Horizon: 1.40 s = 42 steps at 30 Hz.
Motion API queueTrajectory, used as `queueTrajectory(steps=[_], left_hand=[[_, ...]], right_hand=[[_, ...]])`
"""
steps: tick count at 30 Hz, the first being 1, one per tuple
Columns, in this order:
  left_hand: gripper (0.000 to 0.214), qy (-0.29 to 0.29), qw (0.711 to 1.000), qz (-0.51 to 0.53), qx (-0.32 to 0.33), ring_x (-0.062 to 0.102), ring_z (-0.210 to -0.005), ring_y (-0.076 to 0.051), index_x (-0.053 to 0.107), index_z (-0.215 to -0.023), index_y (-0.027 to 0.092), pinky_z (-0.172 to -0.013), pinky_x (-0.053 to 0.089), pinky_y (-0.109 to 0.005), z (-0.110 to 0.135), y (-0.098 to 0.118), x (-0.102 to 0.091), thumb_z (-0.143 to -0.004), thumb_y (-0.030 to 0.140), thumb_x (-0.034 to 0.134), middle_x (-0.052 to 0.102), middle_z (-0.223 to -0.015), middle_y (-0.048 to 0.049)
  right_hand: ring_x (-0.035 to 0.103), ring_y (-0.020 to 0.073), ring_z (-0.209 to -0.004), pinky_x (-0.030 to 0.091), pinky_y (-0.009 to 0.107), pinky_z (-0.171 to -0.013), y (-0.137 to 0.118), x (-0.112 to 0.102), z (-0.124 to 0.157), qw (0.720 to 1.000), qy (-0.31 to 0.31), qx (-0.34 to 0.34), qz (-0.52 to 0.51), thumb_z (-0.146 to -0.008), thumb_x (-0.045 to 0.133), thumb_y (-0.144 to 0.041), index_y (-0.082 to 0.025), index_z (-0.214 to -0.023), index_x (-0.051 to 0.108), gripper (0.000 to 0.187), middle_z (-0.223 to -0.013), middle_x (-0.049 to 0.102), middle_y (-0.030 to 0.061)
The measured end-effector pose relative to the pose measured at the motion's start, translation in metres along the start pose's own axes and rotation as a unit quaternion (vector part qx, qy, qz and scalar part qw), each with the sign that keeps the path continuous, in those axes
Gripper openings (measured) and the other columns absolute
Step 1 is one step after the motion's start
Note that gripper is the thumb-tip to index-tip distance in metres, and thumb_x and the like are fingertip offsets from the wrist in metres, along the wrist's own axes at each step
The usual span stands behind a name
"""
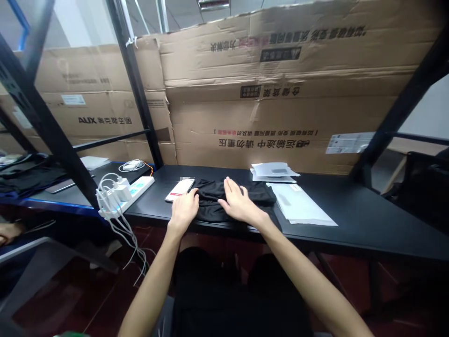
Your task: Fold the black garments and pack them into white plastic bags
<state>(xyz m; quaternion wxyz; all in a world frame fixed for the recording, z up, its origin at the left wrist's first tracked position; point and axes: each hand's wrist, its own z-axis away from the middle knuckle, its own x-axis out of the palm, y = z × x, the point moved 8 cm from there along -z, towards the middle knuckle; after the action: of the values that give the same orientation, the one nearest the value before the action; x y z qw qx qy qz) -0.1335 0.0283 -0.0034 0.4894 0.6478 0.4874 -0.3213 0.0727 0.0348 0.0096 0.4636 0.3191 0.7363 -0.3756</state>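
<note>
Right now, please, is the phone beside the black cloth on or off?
On: the screen of the phone is lit white with a pink bar, and it lies next to the left hand.

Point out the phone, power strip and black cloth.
phone [179, 189], head view, on its lit screen
power strip [138, 193], head view, on its white top face
black cloth [257, 193], head view, on its upper surface

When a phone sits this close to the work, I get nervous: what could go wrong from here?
The left hand is beside the phone, so smoothing the black cloth could shove it. The cloth reaches the table's front edge and might slip off. Cables hanging from the power strip could snag an arm.
</note>
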Motion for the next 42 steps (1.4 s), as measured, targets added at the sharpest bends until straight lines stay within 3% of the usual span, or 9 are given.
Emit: queueTrajectory(steps=[4,8,14,19,24,29,32,35,42], left_hand=[[0.051,0.002,0.999,0.039,0.004,0.075,-0.126,-0.037,0.063,-0.156,0.021,-0.11,0.054,-0.052,-0.005,-0.003,0.004,-0.112,0.037,0.041,0.078,-0.135,-0.0197],[0.049,-0.005,0.994,0.107,0.025,0.076,-0.124,-0.034,0.066,-0.153,0.025,-0.111,0.055,-0.047,-0.017,-0.003,0.01,-0.11,0.044,0.051,0.08,-0.133,-0.0146],[0.046,-0.016,0.991,0.134,-0.016,0.068,-0.139,-0.036,0.074,-0.143,0.019,-0.118,0.05,-0.05,-0.021,0.003,0.009,-0.11,0.041,0.05,0.074,-0.147,-0.0171],[0.044,0.033,0.995,0.091,-0.033,0.063,-0.143,-0.04,0.076,-0.14,0.02,-0.124,0.043,-0.059,-0.014,0.021,-0.008,-0.111,0.038,0.05,0.072,-0.15,-0.016],[0.045,0.095,0.992,0.089,0.006,0.053,-0.152,-0.042,0.071,-0.149,0.025,-0.126,0.042,-0.064,-0.012,0.05,-0.017,-0.108,0.037,0.057,0.061,-0.163,-0.0136],[0.045,0.117,0.977,0.14,0.113,0.059,-0.149,-0.031,0.069,-0.15,0.024,-0.128,0.045,-0.051,-0.009,0.089,-0.013,-0.106,0.027,0.059,0.062,-0.161,-0.0128],[0.045,0.096,0.97,0.147,0.17,0.057,-0.151,-0.029,0.067,-0.15,0.024,-0.13,0.041,-0.051,0.0,0.113,-0.002,-0.106,0.027,0.06,0.06,-0.164,-0.0115],[0.042,0.057,0.968,0.13,0.207,0.054,-0.153,-0.029,0.069,-0.147,0.026,-0.132,0.036,-0.055,0.011,0.132,0.013,-0.106,0.026,0.06,0.058,-0.166,-0.0097],[0.033,-0.03,0.961,0.096,0.256,0.051,-0.154,-0.029,0.076,-0.135,0.03,-0.135,0.023,-0.063,0.026,0.141,0.035,-0.108,0.026,0.057,0.061,-0.164,-0.0063]], right_hand=[[0.004,0.0448,-0.172,0.008,0.069,-0.135,-0.025,0.032,-0.019,0.999,-0.025,0.033,-0.022,-0.103,0.037,-0.085,0.001,-0.177,0.011,0.117,-0.183,0.002,0.0305],[0.005,0.0479,-0.171,0.006,0.068,-0.135,-0.019,0.046,-0.029,0.994,-0.036,0.092,-0.039,-0.098,0.04,-0.092,0.01,-0.174,0.014,0.129,-0.179,0.005,0.0363],[0.011,0.0445,-0.172,0.009,0.068,-0.136,-0.013,0.053,-0.024,0.991,-0.054,0.109,-0.046,-0.103,0.031,-0.086,0.015,-0.171,0.016,0.123,-0.179,0.01,0.0342],[0.014,0.0413,-0.172,0.011,0.066,-0.136,-0.015,0.053,-0.024,0.992,-0.035,0.113,-0.038,-0.108,0.03,-0.079,0.009,-0.173,0.02,0.111,-0.179,0.014,0.0335],[0.02,0.0413,-0.171,0.015,0.065,-0.136,-0.015,0.044,-0.019,0.995,-0.026,0.097,-0.027,-0.111,0.032,-0.071,0.011,-0.171,0.026,0.102,-0.178,0.02,0.0342],[0.018,0.0377,-0.172,0.012,0.064,-0.137,0.017,0.005,0.007,0.996,0.002,0.088,0.002,-0.112,0.034,-0.069,0.004,-0.174,0.027,0.097,-0.18,0.023,0.0299],[0.017,0.0392,-0.172,0.011,0.065,-0.137,0.05,-0.015,0.028,0.991,-0.003,0.132,0.031,-0.11,0.036,-0.074,0.006,-0.173,0.026,0.102,-0.18,0.022,0.0315],[0.013,0.0385,-0.173,0.01,0.066,-0.137,0.073,-0.02,0.047,0.985,-0.028,0.166,0.046,-0.108,0.037,-0.076,0.007,-0.173,0.024,0.106,-0.181,0.019,0.0312],[0.006,0.0359,-0.174,0.005,0.068,-0.136,0.068,-0.015,0.068,0.989,-0.059,0.135,0.035,-0.104,0.04,-0.082,-0.001,-0.177,0.017,0.111,-0.183,0.01,0.0264]])
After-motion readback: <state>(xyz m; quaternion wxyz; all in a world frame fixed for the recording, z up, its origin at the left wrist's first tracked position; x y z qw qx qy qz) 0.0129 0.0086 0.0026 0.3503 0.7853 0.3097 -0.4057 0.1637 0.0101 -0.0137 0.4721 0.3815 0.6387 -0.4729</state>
